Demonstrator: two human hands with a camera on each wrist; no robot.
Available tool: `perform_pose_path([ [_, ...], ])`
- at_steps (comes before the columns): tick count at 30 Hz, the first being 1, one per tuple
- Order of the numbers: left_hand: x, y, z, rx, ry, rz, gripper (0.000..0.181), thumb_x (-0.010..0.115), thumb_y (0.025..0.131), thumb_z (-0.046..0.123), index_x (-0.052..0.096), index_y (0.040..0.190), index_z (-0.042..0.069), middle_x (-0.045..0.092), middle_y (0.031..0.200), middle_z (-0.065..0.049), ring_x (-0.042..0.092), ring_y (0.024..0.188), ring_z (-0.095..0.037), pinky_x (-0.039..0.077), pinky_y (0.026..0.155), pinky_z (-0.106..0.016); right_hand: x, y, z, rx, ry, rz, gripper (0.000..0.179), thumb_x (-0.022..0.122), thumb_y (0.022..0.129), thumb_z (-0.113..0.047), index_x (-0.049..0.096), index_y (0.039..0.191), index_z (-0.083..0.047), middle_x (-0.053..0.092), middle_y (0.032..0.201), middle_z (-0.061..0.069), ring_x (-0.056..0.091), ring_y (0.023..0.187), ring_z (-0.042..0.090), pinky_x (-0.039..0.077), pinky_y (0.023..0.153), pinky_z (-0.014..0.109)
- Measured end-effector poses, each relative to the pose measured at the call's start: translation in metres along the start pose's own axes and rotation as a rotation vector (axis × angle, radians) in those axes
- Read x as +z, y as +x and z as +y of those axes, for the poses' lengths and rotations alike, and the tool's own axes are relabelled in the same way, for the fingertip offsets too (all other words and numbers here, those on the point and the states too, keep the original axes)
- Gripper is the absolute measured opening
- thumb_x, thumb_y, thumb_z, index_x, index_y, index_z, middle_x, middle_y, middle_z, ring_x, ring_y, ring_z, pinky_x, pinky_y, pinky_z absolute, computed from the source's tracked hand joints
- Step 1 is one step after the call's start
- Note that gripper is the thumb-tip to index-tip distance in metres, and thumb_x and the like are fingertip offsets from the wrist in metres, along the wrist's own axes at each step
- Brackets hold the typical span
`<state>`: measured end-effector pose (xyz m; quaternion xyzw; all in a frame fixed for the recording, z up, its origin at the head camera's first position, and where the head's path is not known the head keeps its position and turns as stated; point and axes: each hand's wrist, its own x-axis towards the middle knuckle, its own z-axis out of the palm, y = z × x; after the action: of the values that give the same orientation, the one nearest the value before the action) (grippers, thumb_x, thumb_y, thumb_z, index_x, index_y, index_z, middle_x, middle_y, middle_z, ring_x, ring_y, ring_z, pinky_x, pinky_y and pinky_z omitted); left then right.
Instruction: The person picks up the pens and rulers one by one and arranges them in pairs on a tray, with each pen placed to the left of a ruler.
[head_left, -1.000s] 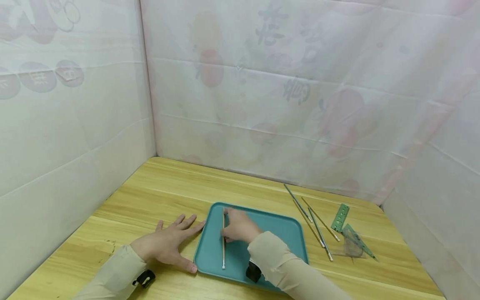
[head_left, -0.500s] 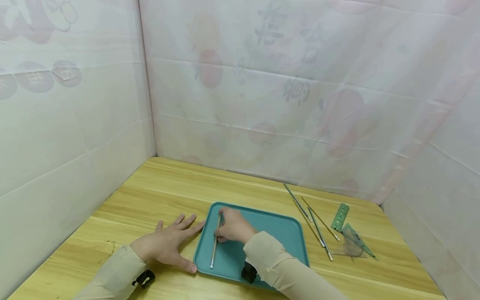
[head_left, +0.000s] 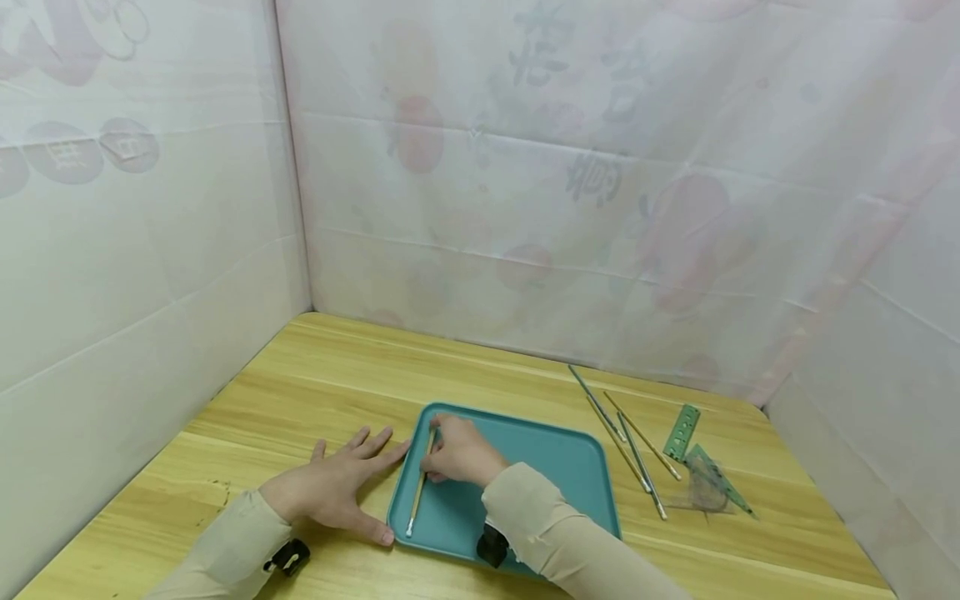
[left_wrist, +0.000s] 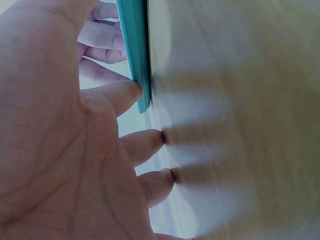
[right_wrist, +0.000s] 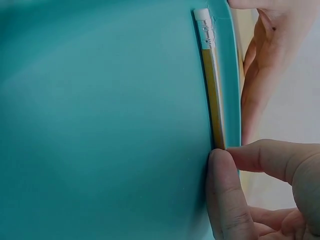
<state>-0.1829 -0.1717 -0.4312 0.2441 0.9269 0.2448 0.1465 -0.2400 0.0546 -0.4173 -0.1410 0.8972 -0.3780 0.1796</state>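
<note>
A yellow pencil (head_left: 416, 504) with a white eraser end lies along the left side inside the teal tray (head_left: 555, 475). Between thumb and fingers, my right hand (head_left: 467, 454) pinches its shaft; in the right wrist view the pencil (right_wrist: 213, 95) runs beside the tray's raised rim, eraser end free. The fingers hide its far part. On the wooden table to the left, my left hand (head_left: 337, 490) is spread with straight fingers, thumb and index finger at the tray's edge. In the left wrist view a digit touches the tray's side (left_wrist: 136, 55).
Several loose pencils (head_left: 626, 446) lie crossed on the table to the right of the tray. Beyond them are a green ruler (head_left: 682, 433), a green triangle (head_left: 723, 483) and a clear plastic piece (head_left: 705, 492). Cloth-covered walls (head_left: 480, 208) enclose the table.
My right hand has shifted left with the pencil, bringing it from further inside the tray close to the left rim, now slightly slanted. The left hand has stayed put.
</note>
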Motion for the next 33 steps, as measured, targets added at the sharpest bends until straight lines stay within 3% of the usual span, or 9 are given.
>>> perform_pose_path([
  [10, 0.0003, 0.0007, -0.0004, 0.008, -0.006, -0.009, 0.119, 0.086, 0.08, 0.067, 0.025, 0.173, 0.024, 0.017, 0.18, -0.018, 0.011, 0.164, -0.056, 0.003, 0.105, -0.099, 0.0025, 0.0, -0.0028, -0.016, -0.067, 0.021, 0.075, 0.085, 0.09, -0.006, 0.049, 0.155, 0.005, 0.07, 0.079, 0.003, 0.072, 0.064, 0.017, 0.061, 0.071, 0.038],
  [24, 0.0015, 0.0019, 0.0003, 0.014, -0.002, -0.011, 0.119, 0.086, 0.081, 0.068, 0.024, 0.173, 0.025, 0.017, 0.18, -0.019, 0.01, 0.164, -0.057, 0.002, 0.104, -0.099, 0.0035, -0.0007, -0.0031, -0.036, -0.023, 0.012, 0.079, 0.085, 0.091, -0.007, 0.046, 0.158, 0.008, 0.072, 0.078, 0.002, 0.075, 0.065, 0.019, 0.06, 0.068, 0.033],
  [33, 0.0017, 0.0014, -0.0009, 0.004, 0.007, -0.01, 0.12, 0.086, 0.08, 0.069, 0.024, 0.173, 0.025, 0.017, 0.18, -0.019, 0.01, 0.164, -0.057, 0.004, 0.104, -0.099, 0.0043, -0.0047, -0.0017, -0.005, 0.029, -0.015, 0.074, 0.085, 0.092, -0.007, 0.05, 0.156, 0.004, 0.073, 0.077, 0.005, 0.077, 0.068, 0.02, 0.065, 0.079, 0.043],
])
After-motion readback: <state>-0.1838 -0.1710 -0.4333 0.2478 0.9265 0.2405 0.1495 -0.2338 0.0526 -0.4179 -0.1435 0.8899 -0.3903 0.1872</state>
